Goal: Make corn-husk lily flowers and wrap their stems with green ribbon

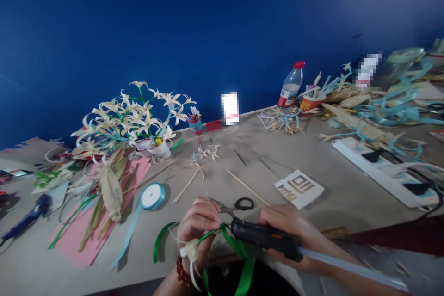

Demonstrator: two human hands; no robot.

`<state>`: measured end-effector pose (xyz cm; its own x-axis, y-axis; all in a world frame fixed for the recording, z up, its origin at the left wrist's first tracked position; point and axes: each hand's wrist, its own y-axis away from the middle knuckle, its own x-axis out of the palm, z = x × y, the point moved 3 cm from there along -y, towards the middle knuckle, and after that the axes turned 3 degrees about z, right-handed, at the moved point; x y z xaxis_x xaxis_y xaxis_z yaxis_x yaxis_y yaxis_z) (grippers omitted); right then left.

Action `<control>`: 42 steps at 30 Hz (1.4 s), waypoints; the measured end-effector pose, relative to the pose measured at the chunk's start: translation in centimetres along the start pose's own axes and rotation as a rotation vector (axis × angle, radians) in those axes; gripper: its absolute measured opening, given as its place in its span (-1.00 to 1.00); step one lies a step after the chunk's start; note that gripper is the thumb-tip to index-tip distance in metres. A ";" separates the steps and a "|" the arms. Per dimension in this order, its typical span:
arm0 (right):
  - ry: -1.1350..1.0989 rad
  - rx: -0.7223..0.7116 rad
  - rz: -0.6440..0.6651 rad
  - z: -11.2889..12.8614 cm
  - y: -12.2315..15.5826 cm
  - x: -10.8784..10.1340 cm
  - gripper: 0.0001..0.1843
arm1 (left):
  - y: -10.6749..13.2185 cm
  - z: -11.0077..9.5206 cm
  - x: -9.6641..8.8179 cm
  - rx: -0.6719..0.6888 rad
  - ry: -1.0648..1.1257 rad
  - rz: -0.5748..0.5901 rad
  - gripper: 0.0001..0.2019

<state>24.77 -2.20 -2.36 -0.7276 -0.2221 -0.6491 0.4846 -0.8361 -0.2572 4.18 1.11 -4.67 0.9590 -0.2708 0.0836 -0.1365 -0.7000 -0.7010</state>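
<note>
Head view: found left hand (197,226) at the near edge of the desk (329,203), fingers closed on the green-wrapped stem of a small cream flower (190,250), with a red bead bracelet (181,270) at the wrist. Found right hand (287,226) clamped around a black glue gun (263,237), nozzle pointing left at the stem just beside the left fingers; could not tell whether nozzle and stem touch. Noted a pale glue stick (347,266) projecting from the rear of the gun toward the lower right. Recorded a green ribbon (247,268) hanging from the stem below the nozzle, looping left onto the desk and dropping past the near edge. Located scissors (236,204) with black handles flat on the desk just behind both hands. Logged a light blue ribbon spool (151,195) left of the hands, with tail trailing toward the near edge. Logged thin wooden sticks (248,188) beyond the scissors and a printed card (299,188) to the right of them. Farther back on the left, noted a bunch of cream flowers (135,115) standing in a white cup (161,149), beside a pink sheet (100,212) strewn with dried leaves. Noted a blue glue gun (27,217) at far left, well apart from the hands. At the rear, recorded a plastic bottle (291,84) upright near a red paper cup (311,101).
</note>
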 end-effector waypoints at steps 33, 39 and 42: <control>0.942 0.769 -0.254 -11.7 9.0 -3.0 -0.72 | 1.6 1.2 -2.3 -0.024 -0.012 -0.006 -0.89; 0.926 0.636 -0.238 -10.9 9.7 -4.8 -0.61 | 1.5 1.0 -2.3 -0.044 0.011 -0.042 -0.93; 1.007 0.570 -0.286 -8.1 9.4 -5.5 -0.68 | 1.2 0.9 -2.2 -0.029 0.013 -0.067 -0.96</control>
<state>37.28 -4.76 -7.03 0.0574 0.2896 -0.9554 -0.1044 -0.9500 -0.2942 2.17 1.44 -6.32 0.9630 -0.2312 0.1385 -0.0798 -0.7355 -0.6729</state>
